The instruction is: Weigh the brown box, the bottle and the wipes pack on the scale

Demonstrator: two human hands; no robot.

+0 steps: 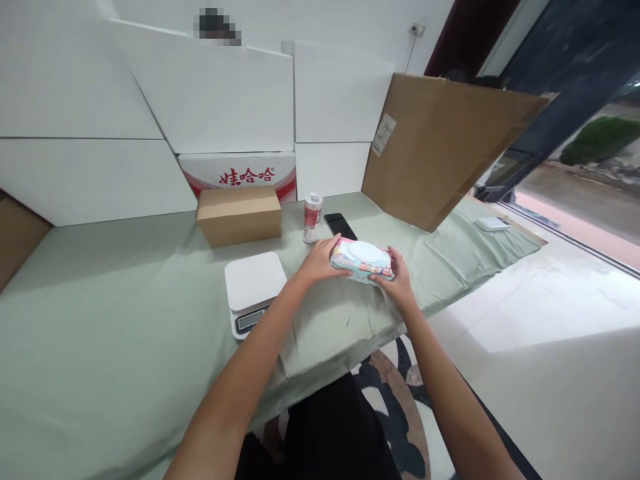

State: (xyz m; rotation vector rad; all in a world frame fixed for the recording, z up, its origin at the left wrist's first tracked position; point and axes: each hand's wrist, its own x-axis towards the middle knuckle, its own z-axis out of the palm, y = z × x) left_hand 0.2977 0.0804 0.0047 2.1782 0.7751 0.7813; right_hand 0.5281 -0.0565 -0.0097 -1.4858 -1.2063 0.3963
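A pack of wet wipes (pixel 364 259), light blue and pink with a white oval lid on top, is held between both hands over the table's front part. My left hand (pixel 321 260) grips its left end, thumb along the near side. Around its right end my right hand (pixel 398 277) is closed. Just behind the pack lies a black phone (pixel 341 227), and a white bottle with a red label (pixel 313 218) stands upright beside it. Left of my forearm sits a white kitchen scale (pixel 255 283), its display partly hidden by the arm.
A closed brown cardboard box (pixel 240 217) stands behind the scale, against white boxes (pixel 235 100). A large brown cardboard panel (pixel 445 140) leans at the right rear. On the far right of the green-covered table (pixel 125 320) lies a small white object (pixel 493 224).
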